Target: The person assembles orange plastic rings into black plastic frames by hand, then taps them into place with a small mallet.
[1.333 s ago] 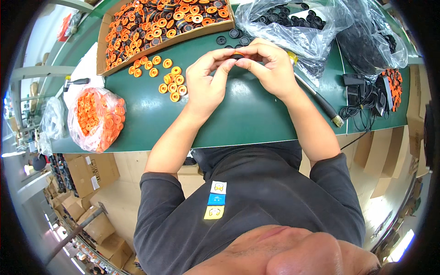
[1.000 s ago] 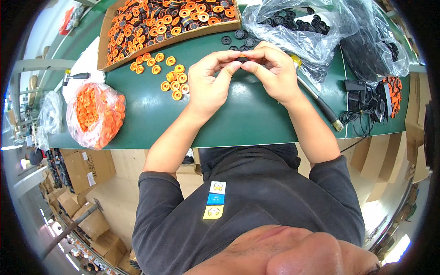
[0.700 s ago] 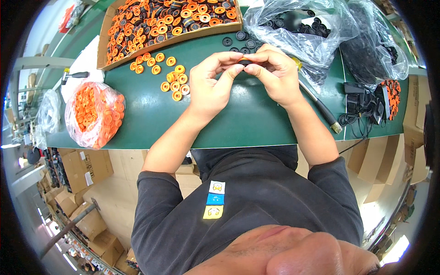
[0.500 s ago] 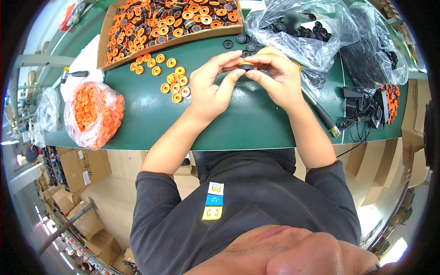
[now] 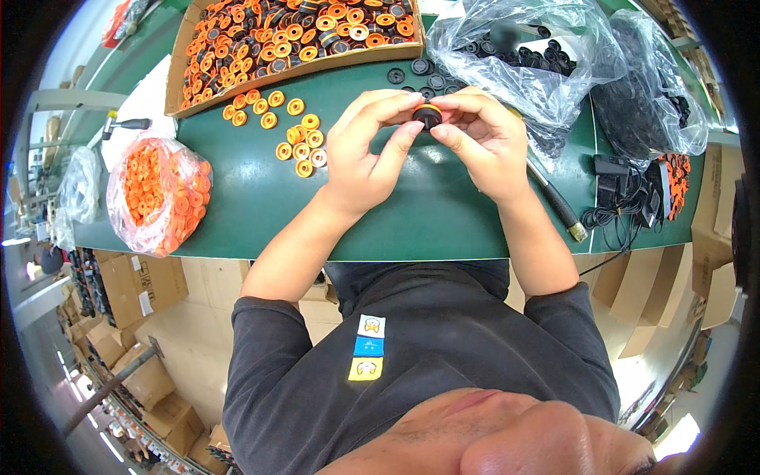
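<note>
Between my two hands, above the green table, is a small round orange-and-black plastic wheel (image 5: 427, 117), its black face tilted toward me. The fingertips of my left hand (image 5: 372, 146) pinch it from the left. My right hand (image 5: 483, 142) grips its other side with thumb and fingers. Just beyond my fingers lie several loose black discs (image 5: 416, 71). To the left of my left hand, loose orange rings (image 5: 302, 142) rest on the table, a few of them stacked.
A cardboard box (image 5: 297, 73) of orange-and-black wheels stands at the back. Clear bags hold black parts (image 5: 546, 59) at back right and orange rings (image 5: 150, 186) at left. A hammer (image 5: 564, 207) lies right of my right forearm, near black cables (image 5: 613, 210). Another hammer (image 5: 127, 124) lies far left.
The wheel has turned between my fingertips, so more of its black face shows. Both hands stay in nearly the same place.
</note>
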Available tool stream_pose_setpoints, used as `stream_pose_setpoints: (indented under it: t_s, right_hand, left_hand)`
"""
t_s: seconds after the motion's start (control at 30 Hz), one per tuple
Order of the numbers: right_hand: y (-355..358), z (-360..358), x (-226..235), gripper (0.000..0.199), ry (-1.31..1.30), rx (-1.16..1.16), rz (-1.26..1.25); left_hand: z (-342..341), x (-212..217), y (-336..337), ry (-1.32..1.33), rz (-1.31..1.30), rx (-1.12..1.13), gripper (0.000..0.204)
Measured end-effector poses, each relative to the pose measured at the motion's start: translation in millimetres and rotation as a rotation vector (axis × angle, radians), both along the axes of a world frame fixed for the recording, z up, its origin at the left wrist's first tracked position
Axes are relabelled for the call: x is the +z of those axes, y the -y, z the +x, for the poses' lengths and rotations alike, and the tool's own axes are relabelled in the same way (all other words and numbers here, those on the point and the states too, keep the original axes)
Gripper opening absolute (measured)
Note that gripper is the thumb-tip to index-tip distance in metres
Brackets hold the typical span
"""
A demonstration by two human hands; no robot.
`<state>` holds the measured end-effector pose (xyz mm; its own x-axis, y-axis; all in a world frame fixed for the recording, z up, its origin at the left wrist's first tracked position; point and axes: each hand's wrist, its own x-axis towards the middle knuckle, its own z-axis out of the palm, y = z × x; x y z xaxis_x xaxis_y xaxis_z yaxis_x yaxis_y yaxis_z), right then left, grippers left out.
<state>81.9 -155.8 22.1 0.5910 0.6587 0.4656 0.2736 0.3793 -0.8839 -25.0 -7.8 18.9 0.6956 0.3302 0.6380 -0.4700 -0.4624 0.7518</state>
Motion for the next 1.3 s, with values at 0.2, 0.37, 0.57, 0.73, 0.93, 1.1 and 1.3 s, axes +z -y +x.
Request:
stream_pose_setpoints:
  t_s: [0.2, 0.37, 0.57, 0.73, 0.93, 1.1, 1.3]
  right_hand:
    - [-1, 2, -6, 0.028, -0.459, 0.145, 0.009]
    - [-2, 2, -8, 0.025, -0.461, 0.144, 0.024]
    - [-2, 1, -8, 0.025, -0.439, 0.146, 0.029]
    - [-2, 0, -8, 0.024, -0.434, 0.138, 0.031]
    - [-2, -1, -9, 0.02, -0.34, 0.019, -0.036]
    - [-5, 5, -18, 0.016, -0.343, -0.026, -0.131]
    - [-11, 8, -23, 0.019, -0.466, 0.052, -0.12]
  left_hand:
    - [2, 0, 0, -0.115, -0.361, -0.197, 0.023]
    - [1, -1, 0, -0.116, -0.415, -0.225, 0.023]
    - [1, -1, 0, -0.122, -0.42, -0.237, 0.023]
    - [0, 0, 1, -0.121, -0.45, -0.241, 0.023]
    - [4, 2, -1, -0.148, 0.008, -0.033, 0.031]
    - [8, -6, -7, -0.213, -0.007, -0.03, 0.031]
    - [10, -7, -7, -0.185, 0.051, 0.003, 0.032]
